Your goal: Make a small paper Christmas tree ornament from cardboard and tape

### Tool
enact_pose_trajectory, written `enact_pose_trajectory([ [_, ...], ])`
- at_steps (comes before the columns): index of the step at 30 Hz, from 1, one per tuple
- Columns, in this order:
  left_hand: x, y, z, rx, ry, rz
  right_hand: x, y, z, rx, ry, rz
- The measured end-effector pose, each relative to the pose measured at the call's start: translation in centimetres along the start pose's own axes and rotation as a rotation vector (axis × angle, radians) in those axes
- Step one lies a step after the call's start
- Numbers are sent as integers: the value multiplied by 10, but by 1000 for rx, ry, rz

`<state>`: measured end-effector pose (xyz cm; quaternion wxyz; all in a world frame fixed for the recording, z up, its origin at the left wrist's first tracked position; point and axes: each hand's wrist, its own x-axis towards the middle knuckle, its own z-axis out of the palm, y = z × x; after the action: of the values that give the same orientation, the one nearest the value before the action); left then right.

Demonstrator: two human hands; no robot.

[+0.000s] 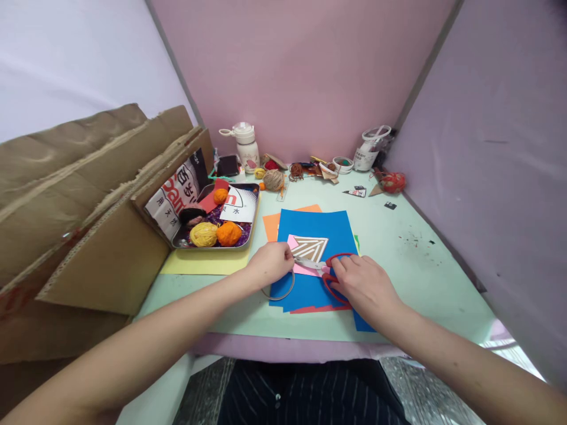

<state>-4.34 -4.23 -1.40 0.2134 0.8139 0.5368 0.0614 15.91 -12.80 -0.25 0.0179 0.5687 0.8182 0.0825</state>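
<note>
My right hand [365, 286] is closed around the red handles of a pair of scissors [309, 263], whose blades point left towards my left hand. My left hand [272, 262] pinches the left edge of a piece of pink paper [310, 271] near the blade tips. Beside the blades lies a striped brown-and-white cardboard piece [312, 247]. Blue paper sheets [310, 295] are spread underneath, with orange paper [271, 225] showing at the back left. A thin tan ring [283, 293] lies below my left wrist, partly over the blue paper.
A metal tray [257, 221] at the left holds yarn balls and scraps, on yellow paper [208, 264]. Cardboard sheets [101, 254] lean along the left. A bottle [248, 153], twine ball [274, 180], tape roll [342, 165] and white tub [367, 154] line the back.
</note>
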Motion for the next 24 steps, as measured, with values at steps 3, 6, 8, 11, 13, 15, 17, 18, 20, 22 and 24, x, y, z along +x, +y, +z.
enact_pose_trajectory([
  [3, 0, 0, 1, 2, 22, 9, 0, 0, 0, 0, -5, 5],
  [6, 1, -1, 2, -9, 21, 3, 1, -1, 0, 9, -24, 11],
  [8, 2, -1, 1, -32, 15, 0, 2, -3, -1, 17, -35, 15],
  [11, 4, -4, -2, -102, 4, -5, 3, -2, -4, 42, -41, 19],
  [13, 4, -6, -8, -199, -34, 3, 2, 3, -6, 67, -36, 23],
  [15, 2, -10, -15, -342, -82, 7, -2, 15, -7, 97, -12, 33],
  [17, 0, -14, -23, -512, -83, -12, -6, 33, -6, 123, 32, 76],
  [18, -2, -16, -25, -596, -59, -30, -9, 44, -4, 128, 59, 125],
  [20, -4, -20, -26, -769, 0, -93, -14, 65, 3, 121, 96, 249],
  [22, -4, -22, -22, -958, 29, -166, -18, 82, 13, 100, 59, 391],
  [24, -5, -24, -16, -1145, 3, -198, -20, 94, 24, 92, -30, 494],
])
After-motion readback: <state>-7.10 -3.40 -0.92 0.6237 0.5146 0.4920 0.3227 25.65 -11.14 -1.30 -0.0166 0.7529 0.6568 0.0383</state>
